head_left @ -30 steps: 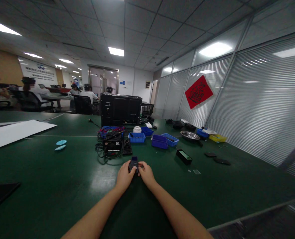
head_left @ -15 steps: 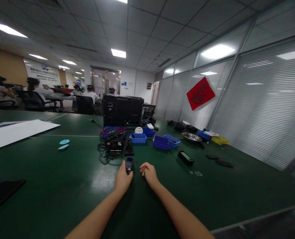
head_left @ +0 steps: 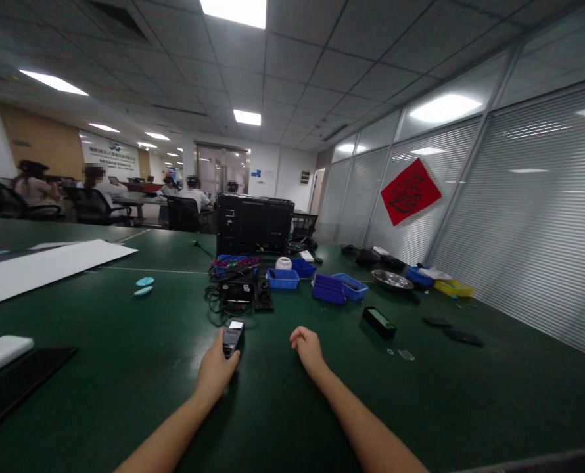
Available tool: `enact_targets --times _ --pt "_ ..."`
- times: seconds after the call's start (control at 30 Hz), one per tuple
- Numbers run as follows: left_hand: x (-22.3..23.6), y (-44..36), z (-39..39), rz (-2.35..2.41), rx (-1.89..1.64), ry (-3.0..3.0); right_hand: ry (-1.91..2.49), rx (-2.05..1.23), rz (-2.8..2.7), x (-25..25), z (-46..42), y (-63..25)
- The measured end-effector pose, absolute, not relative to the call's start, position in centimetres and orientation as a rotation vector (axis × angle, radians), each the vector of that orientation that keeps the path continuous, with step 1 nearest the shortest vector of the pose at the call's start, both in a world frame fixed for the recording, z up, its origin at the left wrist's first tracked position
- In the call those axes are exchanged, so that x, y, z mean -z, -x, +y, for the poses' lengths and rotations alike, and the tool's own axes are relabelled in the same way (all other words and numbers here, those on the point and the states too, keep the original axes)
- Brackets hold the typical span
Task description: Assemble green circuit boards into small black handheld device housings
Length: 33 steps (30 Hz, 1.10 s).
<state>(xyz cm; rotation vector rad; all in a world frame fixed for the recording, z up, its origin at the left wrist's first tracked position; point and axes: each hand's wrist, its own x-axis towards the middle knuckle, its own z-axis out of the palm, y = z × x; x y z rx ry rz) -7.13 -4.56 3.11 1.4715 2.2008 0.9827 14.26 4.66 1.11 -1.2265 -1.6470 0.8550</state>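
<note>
My left hand (head_left: 214, 368) is wrapped round a small dark handheld device with a screen (head_left: 234, 337). The screen's top part looks bright, and the lower end is covered by my palm and thumb. A little to the right, my right hand (head_left: 307, 346) rests over the green table (head_left: 273, 407) with its fingers curled in, and nothing shows in them. Just beyond the device lie a black power box (head_left: 236, 291) and a tangle of black cables (head_left: 213, 299).
Blue trays (head_left: 282, 279) and a white ball (head_left: 283, 263) stand behind. A black monitor-like case (head_left: 256, 225) rises at the back. To the right are an open black box (head_left: 379, 322), a metal bowl (head_left: 392, 280) and flat black pieces (head_left: 463, 337). Several people sit far left.
The device and my left hand have moved left, away from my right hand. Its screen has turned from dark to bright. The view has swung slightly left.
</note>
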Motion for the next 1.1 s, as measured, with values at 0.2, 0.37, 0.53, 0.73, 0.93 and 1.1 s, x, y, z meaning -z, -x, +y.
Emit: enact_targets --times 0.2,0.37,0.53,0.73,0.93,1.1 --pt "-3.0 11.2 -5.0 2.34 -0.91 -1.426 1.232 -0.825 -1.651 -0.5 5.4 -14.6" --pt "-3.0 14.8 -5.4 2.431 -0.918 -1.394 1.223 -0.8 -1.634 -1.0 5.3 -15.0" --pt "-3.9 17.5 -5.9 2.533 -0.855 -1.288 1.251 -0.778 -1.621 -1.8 4.9 -15.1" --pt "-4.5 20.1 -6.3 2.6 -0.887 -1.237 1.217 -0.771 -1.632 -2.2 4.7 -15.5" --pt "-4.6 21.5 -6.5 2.606 -0.935 -1.181 1.179 -0.756 -1.522 -2.8 5.2 -16.4" --pt "-4.5 21.7 -6.2 2.578 -1.04 -1.118 1.191 -0.703 -1.378 -3.1 6.1 -17.8"
